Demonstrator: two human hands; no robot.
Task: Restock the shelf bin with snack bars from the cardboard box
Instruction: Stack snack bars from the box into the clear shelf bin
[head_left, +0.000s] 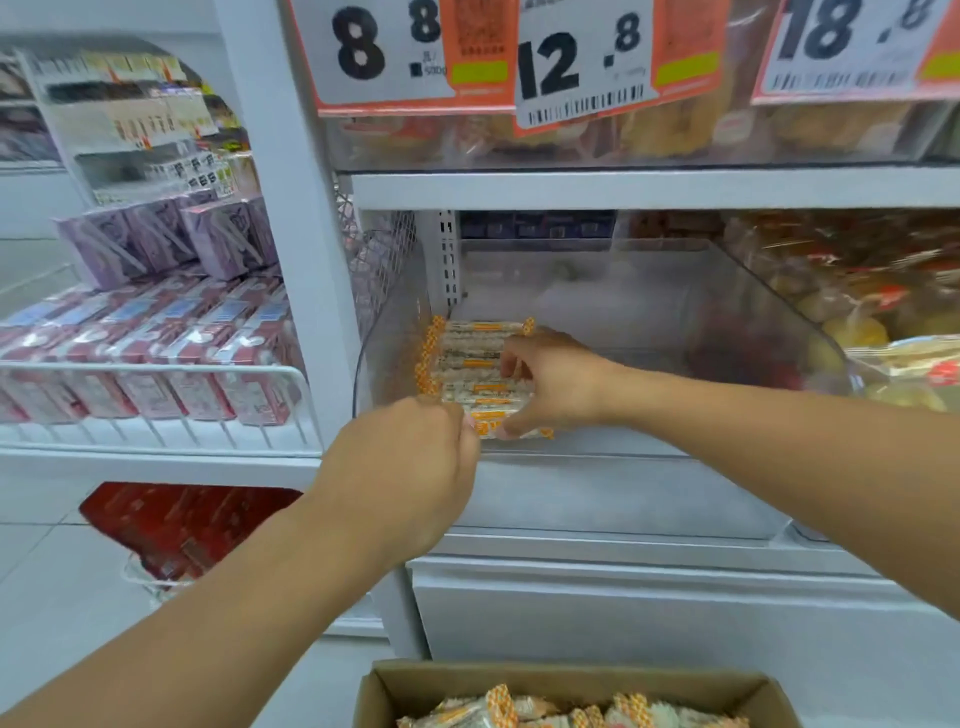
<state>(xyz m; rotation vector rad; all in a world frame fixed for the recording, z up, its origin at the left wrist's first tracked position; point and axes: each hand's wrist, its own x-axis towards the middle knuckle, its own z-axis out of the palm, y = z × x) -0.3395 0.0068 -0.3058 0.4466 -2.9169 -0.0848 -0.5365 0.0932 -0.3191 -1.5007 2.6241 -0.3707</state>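
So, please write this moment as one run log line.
left hand + right hand: gripping snack bars | clear bin | box: stocked

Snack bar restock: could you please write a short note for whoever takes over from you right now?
Left hand: fingers curled at the near end of the snack bars, seemingly pinching the front one.
Right hand: gripping the right side of the same row.
Row sits in the front-left corner of the clear shelf bin; the rest of the bin looks bare.
Cardboard box stands below, open, with many bars still inside.
Done: one row placed. Left: settle this row, then keep moving bars from box to bin.
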